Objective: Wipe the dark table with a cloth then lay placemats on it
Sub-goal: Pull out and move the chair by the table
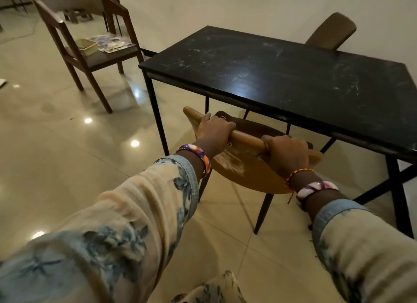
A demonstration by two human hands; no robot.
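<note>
Head view: both hands curl round the top rail of the brown chair (252, 149), left hand (215, 127) at ten o'clock, right hand (286, 152) at three. The dark table (282, 76), streaked and unwiped, fills one o'clock. Placemats (112, 43) seemingly lie on the wooden armchair (88, 52) at eleven. No cloth shows; likely clearing access first, then fetching it.

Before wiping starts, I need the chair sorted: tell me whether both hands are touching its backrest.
Touching. The head view shows the left hand and the right hand with fingers curled over the top rail of the brown chair at the dark table.
</note>
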